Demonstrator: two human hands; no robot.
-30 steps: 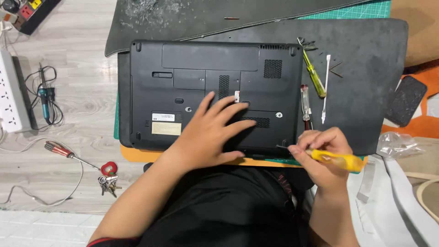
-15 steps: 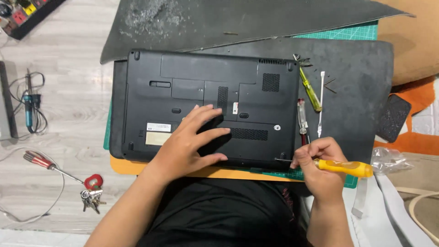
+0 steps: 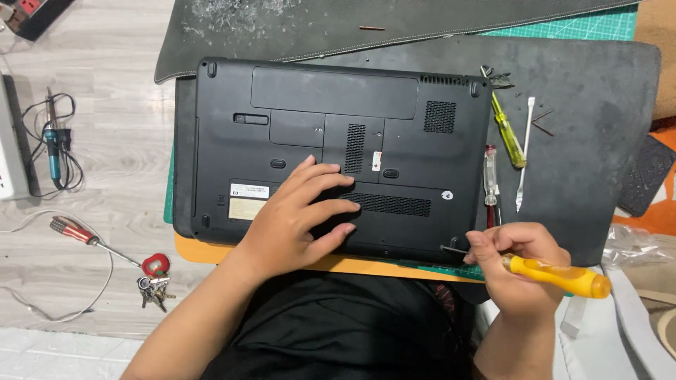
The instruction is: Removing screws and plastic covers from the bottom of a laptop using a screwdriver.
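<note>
Pressing left hand (image 3: 299, 218) flat, fingers spread, on upturned laptop (image 3: 338, 148), right hand (image 3: 517, 271) gripping yellow screwdriver (image 3: 556, 276) at its near-right corner

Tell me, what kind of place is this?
Probably a home electronics repair bench: an upturned black laptop lies on a mat, spare screwdrivers sit beside it, and a soldering iron rests on the wooden top.

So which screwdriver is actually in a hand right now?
The yellow-handled screwdriver, gripped by the right hand at the laptop's near corner. The other screwdrivers lie loose beside the laptop, untouched.
</note>
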